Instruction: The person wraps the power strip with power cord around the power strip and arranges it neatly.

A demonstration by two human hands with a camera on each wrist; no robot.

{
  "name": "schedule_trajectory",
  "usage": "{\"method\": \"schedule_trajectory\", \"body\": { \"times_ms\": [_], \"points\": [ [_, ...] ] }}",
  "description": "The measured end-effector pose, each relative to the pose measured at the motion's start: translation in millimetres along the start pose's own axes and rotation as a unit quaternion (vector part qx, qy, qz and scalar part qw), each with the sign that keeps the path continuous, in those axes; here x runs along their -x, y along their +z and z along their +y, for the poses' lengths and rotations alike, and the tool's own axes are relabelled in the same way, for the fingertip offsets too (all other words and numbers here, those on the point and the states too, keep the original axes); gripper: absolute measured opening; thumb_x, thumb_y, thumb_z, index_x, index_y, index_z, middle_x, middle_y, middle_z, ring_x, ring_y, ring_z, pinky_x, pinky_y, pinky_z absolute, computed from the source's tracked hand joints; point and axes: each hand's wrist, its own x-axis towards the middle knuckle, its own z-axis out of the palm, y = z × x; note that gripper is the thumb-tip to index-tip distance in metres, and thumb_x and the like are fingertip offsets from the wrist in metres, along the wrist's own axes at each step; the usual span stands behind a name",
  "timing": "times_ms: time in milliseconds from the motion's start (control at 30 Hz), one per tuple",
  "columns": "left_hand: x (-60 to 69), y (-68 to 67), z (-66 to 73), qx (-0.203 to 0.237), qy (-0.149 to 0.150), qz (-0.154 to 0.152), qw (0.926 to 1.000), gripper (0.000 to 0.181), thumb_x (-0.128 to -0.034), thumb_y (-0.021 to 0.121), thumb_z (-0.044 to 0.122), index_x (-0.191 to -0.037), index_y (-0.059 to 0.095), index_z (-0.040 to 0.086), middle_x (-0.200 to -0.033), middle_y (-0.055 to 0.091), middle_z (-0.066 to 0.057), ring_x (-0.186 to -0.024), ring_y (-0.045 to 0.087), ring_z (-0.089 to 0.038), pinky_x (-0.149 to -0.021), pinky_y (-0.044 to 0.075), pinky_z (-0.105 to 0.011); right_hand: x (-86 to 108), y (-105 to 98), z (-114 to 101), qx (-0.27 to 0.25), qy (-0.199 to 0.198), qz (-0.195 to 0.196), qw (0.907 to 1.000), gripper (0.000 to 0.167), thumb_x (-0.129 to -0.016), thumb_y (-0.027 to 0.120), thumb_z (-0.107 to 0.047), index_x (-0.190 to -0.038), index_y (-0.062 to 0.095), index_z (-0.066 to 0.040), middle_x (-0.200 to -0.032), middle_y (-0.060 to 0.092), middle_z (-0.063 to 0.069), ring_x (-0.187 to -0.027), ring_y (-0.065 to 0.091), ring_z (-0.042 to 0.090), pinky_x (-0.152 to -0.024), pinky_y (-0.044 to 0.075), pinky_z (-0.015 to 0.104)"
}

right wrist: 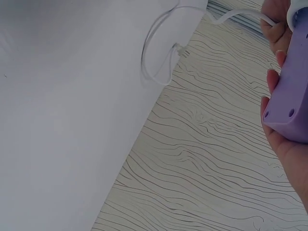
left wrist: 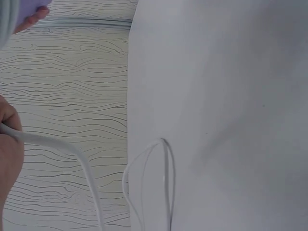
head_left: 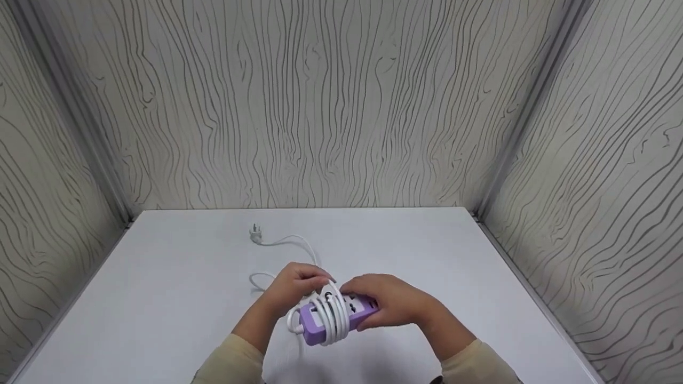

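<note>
Toward the far edge of the white worktop (head_left: pixel 453 256), left of its middle, lies a white plastic plug with metal pins (head_left: pixel 256 234), on the free end of a smooth white round cord (left wrist: pixel 72 148); should that cord be drawn in fast, the plug could skid or whip round. Nearer, a slack loop of the cord sits just left of the left hand (head_left: pixel 293 285) and could twist or snag into a kink if pulled tight. The left hand's fingers pinch the cord between thumb and forefinger; a looser pinch would probably let it slip. Next come white cord coils (head_left: pixel 336 325) around a purple and white plastic power strip (head_left: pixel 314 329), held up over the near part of the worktop, about midway between its side edges. These turns bunch toward the strip's left end, so slack might let them slide off. At the right, the right hand (head_left: pixel 395 298) has its fingers wrapped around the strip's other end; uneven tension could tilt the strip or twist it in that one-ended hold.
</note>
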Motion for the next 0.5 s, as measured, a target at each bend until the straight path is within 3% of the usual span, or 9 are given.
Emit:
{"method": "schedule_trajectory", "body": {
  "times_ms": [133,233,367,500],
  "points": [
    [1.8,3.7,-11.6,0.076,0.004,-0.003,0.9971,0.024,-0.0895,0.056,0.008,-0.099,0.064,-0.012,-0.086,0.068,-0.002,-0.078,0.062,-0.014,-0.071,0.051,-0.028,-1.2,-4.6,-0.5,-0.011,-0.006,0.025,0.9996,0.051,-0.078,0.069,-0.041,-0.121,0.054,-0.018,-0.112,0.059,-0.007,-0.096,0.053,0.007,-0.085,0.045,0.029],
    [2.5,7.1,-14.1,0.114,-0.008,0.004,0.9935,0.027,-0.0891,0.057,0.014,-0.101,0.064,-0.009,-0.092,0.069,-0.002,-0.085,0.064,-0.016,-0.076,0.051,-0.03,-1.7,-5.7,-0.2,-0.012,-0.01,0.042,0.999,0.051,-0.078,0.069,-0.041,-0.12,0.055,-0.017,-0.111,0.06,-0.007,-0.095,0.054,0.007,-0.085,0.046,0.029],
    [3.0,12.8,-14.4,0.131,-0.012,0.026,0.991,0.028,-0.0881,0.059,0.019,-0.1,0.066,-0.006,-0.09,0.069,-0.002,-0.083,0.064,-0.017,-0.075,0.051,-0.029,-1.0,-4.9,0.7,-0.009,-0.001,0.054,0.9985,0.05,-0.078,0.069,-0.04,-0.12,0.054,-0.016,-0.111,0.059,-0.006,-0.097,0.054,0.008,-0.086,0.046,0.031],
    [3.9,20.5,-19.3,0.125,0.001,0.062,0.9902,0.034,-0.088,0.058,0.023,-0.105,0.063,-0.007,-0.094,0.068,-0.003,-0.088,0.062,-0.016,-0.079,0.05,-0.03,-0.1,-3.5,1.5,-0.032,0.042,0.06,0.9968,0.051,-0.077,0.071,-0.037,-0.122,0.053,-0.02,-0.114,0.058,-0.008,-0.099,0.054,0.008,-0.087,0.045,0.033]
  ]
}}
